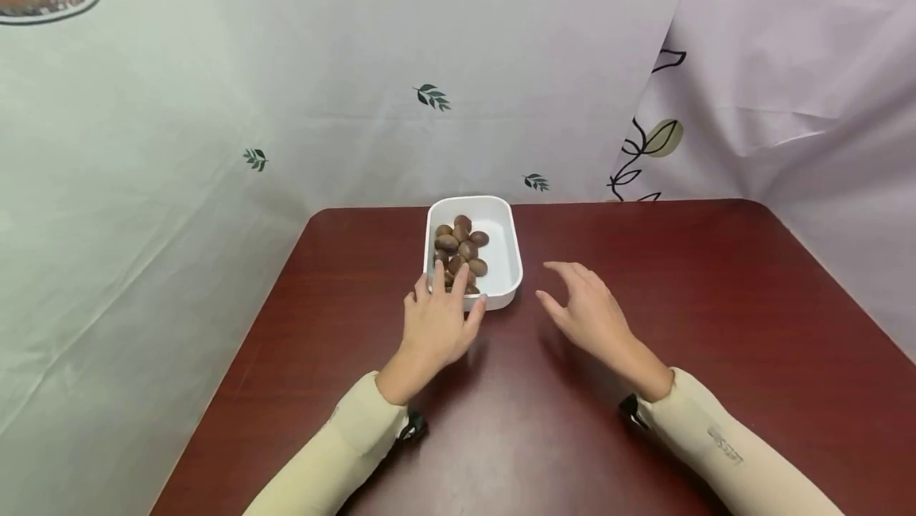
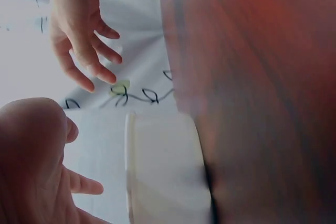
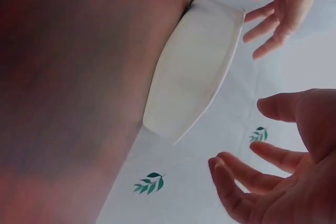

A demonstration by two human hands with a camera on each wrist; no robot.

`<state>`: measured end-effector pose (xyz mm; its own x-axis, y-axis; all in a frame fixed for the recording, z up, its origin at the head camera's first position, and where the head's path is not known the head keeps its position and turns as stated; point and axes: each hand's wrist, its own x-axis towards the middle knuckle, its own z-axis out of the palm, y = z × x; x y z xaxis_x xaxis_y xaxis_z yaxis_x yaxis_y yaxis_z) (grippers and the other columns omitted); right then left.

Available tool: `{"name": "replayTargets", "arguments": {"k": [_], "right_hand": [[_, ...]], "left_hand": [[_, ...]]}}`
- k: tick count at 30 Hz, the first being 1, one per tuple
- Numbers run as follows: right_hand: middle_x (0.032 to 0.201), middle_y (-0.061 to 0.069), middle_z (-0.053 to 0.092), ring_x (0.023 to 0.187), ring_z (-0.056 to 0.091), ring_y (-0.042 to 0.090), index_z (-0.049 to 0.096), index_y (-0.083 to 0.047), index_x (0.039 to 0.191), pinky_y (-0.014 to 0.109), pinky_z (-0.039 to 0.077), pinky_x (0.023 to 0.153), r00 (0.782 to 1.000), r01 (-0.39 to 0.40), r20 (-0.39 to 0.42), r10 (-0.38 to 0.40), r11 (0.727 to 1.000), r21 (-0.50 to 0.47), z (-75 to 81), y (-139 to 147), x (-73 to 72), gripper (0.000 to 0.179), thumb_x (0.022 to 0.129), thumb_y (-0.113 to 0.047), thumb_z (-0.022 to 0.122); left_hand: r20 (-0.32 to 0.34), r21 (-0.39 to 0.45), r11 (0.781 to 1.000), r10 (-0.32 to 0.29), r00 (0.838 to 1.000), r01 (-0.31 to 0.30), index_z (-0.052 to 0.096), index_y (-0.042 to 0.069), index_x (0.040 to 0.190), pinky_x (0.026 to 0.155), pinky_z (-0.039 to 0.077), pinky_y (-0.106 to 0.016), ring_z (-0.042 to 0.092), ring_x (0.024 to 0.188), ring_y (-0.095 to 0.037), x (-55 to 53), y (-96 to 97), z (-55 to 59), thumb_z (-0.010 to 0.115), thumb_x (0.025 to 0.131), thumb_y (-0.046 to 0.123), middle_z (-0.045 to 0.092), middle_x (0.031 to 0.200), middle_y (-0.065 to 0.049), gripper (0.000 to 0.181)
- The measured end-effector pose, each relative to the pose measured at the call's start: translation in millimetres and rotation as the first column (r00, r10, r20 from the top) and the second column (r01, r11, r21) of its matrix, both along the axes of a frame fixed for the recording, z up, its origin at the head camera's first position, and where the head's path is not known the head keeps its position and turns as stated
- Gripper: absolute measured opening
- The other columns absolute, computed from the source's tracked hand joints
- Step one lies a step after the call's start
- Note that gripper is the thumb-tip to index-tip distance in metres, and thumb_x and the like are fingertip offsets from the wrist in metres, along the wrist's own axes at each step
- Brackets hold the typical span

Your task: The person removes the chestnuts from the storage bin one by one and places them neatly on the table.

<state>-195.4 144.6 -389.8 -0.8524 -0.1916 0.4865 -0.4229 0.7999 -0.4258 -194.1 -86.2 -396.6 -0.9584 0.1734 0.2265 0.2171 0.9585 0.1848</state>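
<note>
A white rectangular tub (image 1: pixel 505 254) stands at the far middle of the table, with several brown chestnuts (image 1: pixel 468 250) gathered along its left side. My left hand (image 1: pixel 432 321) hovers at the tub's near left corner, fingers spread and overlapping the near rim and chestnuts in the head view; it holds nothing. Right of the tub, my right hand (image 1: pixel 590 313) is held over the table with thumb and fingers apart and nothing between them. From the right wrist, the tub's side wall (image 3: pixel 194 69) shows between both hands, its contents hidden.
The dark red tabletop (image 1: pixel 322 325) reaches the hanging white cloth (image 1: pixel 343 47) behind the tub. More cloth, printed with leaves, hangs at the left and right. Dark straps (image 1: pixel 413 425) sit at both sleeve cuffs.
</note>
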Motion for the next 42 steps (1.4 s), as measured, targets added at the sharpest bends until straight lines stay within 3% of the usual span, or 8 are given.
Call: {"name": "replayTargets", "arguments": {"k": [6, 13, 20, 26, 33, 37, 42], "right_hand": [[0.109, 0.016, 0.068, 0.097, 0.064, 0.033, 0.065, -0.002, 0.122, 0.047, 0.051, 0.082, 0.997, -0.062, 0.033, 0.066, 0.992, -0.106, 2.3, -10, -20.5, 0.041, 0.084, -0.013, 0.076], [0.108, 0.015, 0.068, 0.093, 0.064, 0.032, 0.067, 0.001, 0.118, 0.045, 0.049, 0.083, 0.992, -0.11, 0.045, 0.119, 0.981, -0.158, 6.4, -29, -40.7, 0.039, 0.082, -0.012, 0.075], [0.106, 0.017, 0.068, 0.091, 0.066, 0.034, 0.069, 0.001, 0.114, 0.044, 0.05, 0.081, 0.983, -0.165, 0.056, 0.177, 0.971, -0.174, 5.4, -49, -58.0, 0.035, 0.081, -0.01, 0.076], [0.109, 0.017, 0.07, 0.093, 0.069, 0.034, 0.07, 0.002, 0.111, 0.042, 0.053, 0.081, 0.968, -0.202, 0.115, 0.222, 0.966, -0.162, 5.8, -64, -64.7, 0.032, 0.082, -0.009, 0.074], [0.101, 0.017, 0.073, 0.087, 0.072, 0.031, 0.073, 0.003, 0.103, 0.038, 0.056, 0.077, 0.925, -0.252, 0.253, 0.285, 0.955, -0.156, 6.0, -81, -73.6, 0.027, 0.081, -0.012, 0.075], [0.095, 0.012, 0.075, 0.083, 0.071, 0.023, 0.075, 0.0, 0.097, 0.035, 0.054, 0.075, 0.891, -0.266, 0.345, 0.296, 0.955, -0.133, 5.0, -85, -78.5, 0.025, 0.078, -0.016, 0.079], [0.091, 0.008, 0.075, 0.087, 0.07, 0.022, 0.077, -0.003, 0.096, 0.035, 0.053, 0.077, 0.852, -0.283, 0.436, 0.288, 0.956, -0.079, 4.3, -86, -85.2, 0.027, 0.075, -0.018, 0.084]], "left_hand": [[-0.035, 0.074, 0.997, 0.022, 0.999, -0.02, 0.046, 0.018, 0.148, 0.091, 0.042, -0.061, 0.046, 0.126, -0.045, -19.5, -11.4, -2.1, 0.038, 0.1, 0.05, 0.041, 0.149, -0.023, 0.058], [-0.062, 0.105, 0.993, 0.054, 0.997, -0.048, 0.048, 0.016, 0.146, 0.084, 0.047, -0.059, 0.054, 0.115, -0.046, -46.1, -23.9, -2.8, 0.042, 0.1, 0.044, 0.047, 0.143, -0.022, 0.054], [0.001, 0.193, 0.974, 0.117, 0.993, -0.115, 0.052, 0.016, 0.143, 0.085, 0.048, -0.059, 0.059, 0.113, -0.041, -70.1, -33.7, -4.2, 0.043, 0.099, 0.04, 0.052, 0.14, -0.016, 0.051], [0.053, 0.251, 0.955, 0.15, 0.987, -0.159, 0.056, 0.017, 0.14, 0.083, 0.048, -0.061, 0.063, 0.109, -0.04, -77.7, -40.7, -12.6, 0.043, 0.1, 0.038, 0.061, 0.129, -0.012, 0.047], [0.038, 0.278, 0.944, 0.173, 0.984, -0.177, 0.061, 0.017, 0.135, 0.08, 0.049, -0.061, 0.065, 0.104, -0.042, -83.1, -43.1, -18.3, 0.045, 0.098, 0.036, 0.065, 0.123, -0.008, 0.045], [0.031, 0.279, 0.945, 0.168, 0.985, -0.17, 0.061, 0.017, 0.135, 0.081, 0.049, -0.06, 0.065, 0.104, -0.041, -85.6, -40.9, -19.4, 0.045, 0.098, 0.036, 0.066, 0.122, -0.008, 0.045], [0.03, 0.274, 0.946, 0.169, 0.985, -0.17, 0.061, 0.018, 0.135, 0.081, 0.05, -0.059, 0.066, 0.102, -0.041, -86.2, -39.2, -20.2, 0.047, 0.097, 0.034, 0.067, 0.12, -0.007, 0.044]]}}
